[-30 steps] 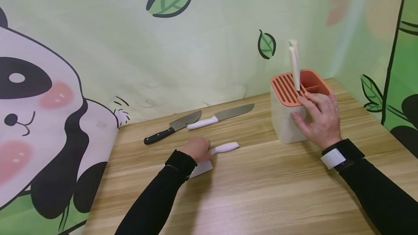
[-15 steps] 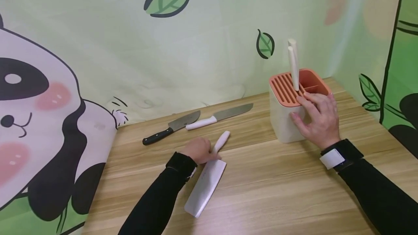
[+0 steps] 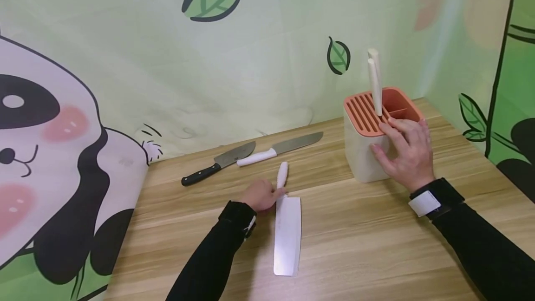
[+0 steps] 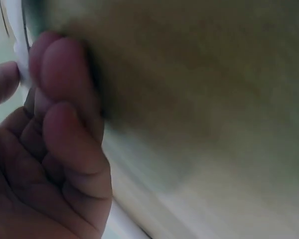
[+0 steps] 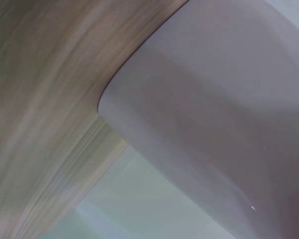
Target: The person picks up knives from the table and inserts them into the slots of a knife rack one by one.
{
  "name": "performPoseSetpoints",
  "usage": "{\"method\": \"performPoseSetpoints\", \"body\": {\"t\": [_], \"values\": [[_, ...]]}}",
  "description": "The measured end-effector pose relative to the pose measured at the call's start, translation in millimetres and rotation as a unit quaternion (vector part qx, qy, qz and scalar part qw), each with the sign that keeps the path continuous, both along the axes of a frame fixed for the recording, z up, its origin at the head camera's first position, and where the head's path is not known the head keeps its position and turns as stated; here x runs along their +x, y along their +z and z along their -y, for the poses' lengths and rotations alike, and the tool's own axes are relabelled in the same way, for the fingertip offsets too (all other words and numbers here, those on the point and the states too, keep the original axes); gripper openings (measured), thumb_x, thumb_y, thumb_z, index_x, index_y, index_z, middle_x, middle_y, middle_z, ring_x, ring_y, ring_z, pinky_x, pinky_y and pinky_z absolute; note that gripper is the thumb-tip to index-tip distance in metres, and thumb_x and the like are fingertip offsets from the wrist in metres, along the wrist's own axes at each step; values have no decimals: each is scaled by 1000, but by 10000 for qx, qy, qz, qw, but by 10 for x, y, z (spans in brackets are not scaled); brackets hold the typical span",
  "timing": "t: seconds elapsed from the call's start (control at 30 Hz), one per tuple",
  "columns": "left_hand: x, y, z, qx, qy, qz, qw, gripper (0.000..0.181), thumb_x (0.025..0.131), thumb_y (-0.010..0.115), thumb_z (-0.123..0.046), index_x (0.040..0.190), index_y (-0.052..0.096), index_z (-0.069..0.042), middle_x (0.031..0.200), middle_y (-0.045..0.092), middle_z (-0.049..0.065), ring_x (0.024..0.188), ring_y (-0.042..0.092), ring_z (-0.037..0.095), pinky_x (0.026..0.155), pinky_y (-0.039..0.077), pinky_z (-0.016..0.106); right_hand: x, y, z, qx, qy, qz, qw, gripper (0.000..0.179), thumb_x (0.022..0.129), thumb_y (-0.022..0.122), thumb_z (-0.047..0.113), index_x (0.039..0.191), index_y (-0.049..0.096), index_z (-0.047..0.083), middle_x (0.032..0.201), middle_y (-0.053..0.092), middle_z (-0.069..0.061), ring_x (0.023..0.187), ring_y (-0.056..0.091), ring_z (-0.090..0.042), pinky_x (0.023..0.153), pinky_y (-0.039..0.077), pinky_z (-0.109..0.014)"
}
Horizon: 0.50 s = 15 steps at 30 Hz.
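My left hand [image 3: 262, 195] pinches a white-handled cleaver [image 3: 287, 236] where handle meets blade. Its handle points away from me, the wide blade towards me; I cannot tell whether it touches the table. Up close in the left wrist view, the curled fingers [image 4: 67, 74] meet the thin white handle at the edge. My right hand [image 3: 407, 154] grips the near right corner of a white knife holder [image 3: 363, 161], thumb against its front wall, fingers over its orange slotted top. Two white-handled tools [image 3: 375, 85] stand in its slots. The holder's wall [image 5: 199, 99] fills the right wrist view.
Behind the left hand lie a black-handled knife [image 3: 217, 164] and a white-handled knife [image 3: 288, 145], close together with the black-handled one's tip by the other's handle. A printed cloth backdrop [image 3: 267, 59] rises along the back edge of the wooden table [image 3: 355, 245].
The cleaver has turned in my left hand, its handle swinging from pointing right to pointing away, its blade coming out from beneath the forearm. My right hand stays on the knife holder.
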<state>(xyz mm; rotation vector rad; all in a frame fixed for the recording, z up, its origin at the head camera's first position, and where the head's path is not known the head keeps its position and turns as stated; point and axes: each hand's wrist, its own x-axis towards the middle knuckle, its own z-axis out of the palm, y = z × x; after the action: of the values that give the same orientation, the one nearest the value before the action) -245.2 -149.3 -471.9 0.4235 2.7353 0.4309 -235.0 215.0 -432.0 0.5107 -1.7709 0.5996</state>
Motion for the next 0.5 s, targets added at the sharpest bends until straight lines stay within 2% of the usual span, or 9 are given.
{"method": "performPoseSetpoints", "body": {"t": [0.17, 0.23, 0.33, 0.5], "values": [[-13, -83, -12, 474, 717, -4, 9963, 61, 91, 53, -58, 49, 51, -13, 42, 46, -4, 40, 46, 14, 41, 35, 29, -2, -11, 2, 45, -2, 45, 10000, 54, 90, 56, 52, 111, 66, 3, 113, 58, -20, 104, 50, -42, 105, 26, -56], [-17, -101, -24, 592, 886, -90, 9943, 62, 88, 56, -59, 47, 47, -14, 41, 43, -5, 40, 44, 14, 40, 34, 29, -2, -13, 5, 29, -4, 66, 10000, 54, 90, 56, 52, 111, 66, 4, 114, 58, -20, 105, 50, -42, 105, 26, -56], [-24, -109, -41, 648, 1013, -167, 9926, 61, 85, 60, -59, 46, 45, -15, 41, 42, -5, 39, 43, 13, 40, 33, 28, 2, -14, 8, 13, -26, 75, 10000, 54, 89, 56, 53, 111, 66, 4, 114, 58, -20, 105, 50, -42, 106, 26, -56], [-36, -115, -50, 729, 1125, 17, 9910, 57, 85, 63, -55, 47, 52, -14, 41, 49, -3, 39, 47, 13, 39, 35, 28, 9, -20, 4, -22, -76, 70, 9999, 55, 90, 55, 53, 110, 65, 3, 114, 57, -19, 105, 49, -42, 108, 23, -55]]}}
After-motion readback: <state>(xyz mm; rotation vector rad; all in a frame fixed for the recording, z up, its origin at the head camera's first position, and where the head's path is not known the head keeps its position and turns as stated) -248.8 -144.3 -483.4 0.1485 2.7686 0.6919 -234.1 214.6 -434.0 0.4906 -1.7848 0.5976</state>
